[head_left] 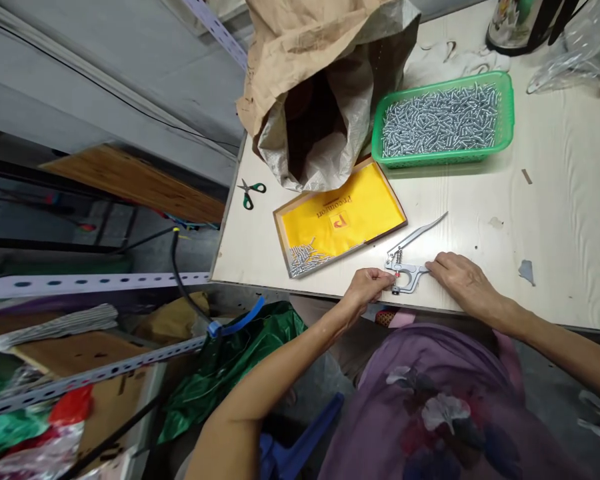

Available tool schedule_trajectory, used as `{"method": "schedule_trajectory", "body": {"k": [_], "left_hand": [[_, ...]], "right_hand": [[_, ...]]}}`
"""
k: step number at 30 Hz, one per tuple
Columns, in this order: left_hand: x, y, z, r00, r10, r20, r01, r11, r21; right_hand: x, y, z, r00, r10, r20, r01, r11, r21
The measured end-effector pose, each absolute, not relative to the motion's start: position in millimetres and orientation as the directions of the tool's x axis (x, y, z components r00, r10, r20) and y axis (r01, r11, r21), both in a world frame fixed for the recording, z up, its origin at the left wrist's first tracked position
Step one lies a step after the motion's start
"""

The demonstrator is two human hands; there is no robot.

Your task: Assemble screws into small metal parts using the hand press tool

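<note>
A pair of grey snap-fastener pliers (411, 275) lies at the table's front edge, its long handle slanting away to the upper right. A small coil spring and a red bit show near its jaw. My left hand (369, 288) is closed in a pinch at the jaw; whatever its fingertips hold is too small to make out. On the other side, my right hand (463, 283) has its fingers closed on the end of the lower handle. Left of the pliers sits a shallow box (343, 217) with a yellow lining, several small silvery ridged pieces (305, 259) heaped in its near left corner.
A green basket (506, 127) full of similar silvery pieces stands farther back. Beside it a large paper sack (300, 53) gapes open, overlapping the box. Green-handled scissors (250, 193) lie near the table's left edge. Clear plastic bags (580, 50) are at the back right.
</note>
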State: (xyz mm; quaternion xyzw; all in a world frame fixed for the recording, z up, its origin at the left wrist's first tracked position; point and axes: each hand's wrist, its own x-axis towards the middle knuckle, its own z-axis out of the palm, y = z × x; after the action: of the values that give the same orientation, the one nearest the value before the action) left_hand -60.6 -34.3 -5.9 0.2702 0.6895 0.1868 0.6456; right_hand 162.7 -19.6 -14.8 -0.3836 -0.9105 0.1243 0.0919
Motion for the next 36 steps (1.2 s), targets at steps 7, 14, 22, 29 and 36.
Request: {"method": "schedule_trajectory", "body": {"k": [7, 14, 22, 29, 36], "left_hand": [[-56.8, -33.8, -2.9, -0.055, 0.59, -0.806, 0.189, 0.798, 0.572], [-55.6, -29.9, -1.2, -0.043, 0.602, -0.797, 0.339, 0.759, 0.555], [-52.8, -34.1, 4.5, -0.06, 0.614, -0.787, 0.357, 0.749, 0.558], [-50.4, -34.9, 7.3, -0.08, 0.614, -0.785, 0.333, 0.759, 0.56], [-49.2, -35.7, 8.9, -0.096, 0.601, -0.793, 0.336, 0.77, 0.543]], "right_hand": [[161.5, -20.8, -14.9, -0.692, 0.719, 0.063, 0.682, 0.68, -0.269], [164.7, -17.5, -13.0, -0.699, 0.714, 0.051, 0.658, 0.669, -0.345], [181.6, 25.2, -28.7, -0.756, 0.649, 0.086, 0.598, 0.737, -0.315], [182.7, 45.5, -41.1, -0.751, 0.657, 0.071, 0.599, 0.723, -0.344], [177.1, 50.9, -30.9, -0.735, 0.677, 0.047, 0.622, 0.699, -0.352]]}}
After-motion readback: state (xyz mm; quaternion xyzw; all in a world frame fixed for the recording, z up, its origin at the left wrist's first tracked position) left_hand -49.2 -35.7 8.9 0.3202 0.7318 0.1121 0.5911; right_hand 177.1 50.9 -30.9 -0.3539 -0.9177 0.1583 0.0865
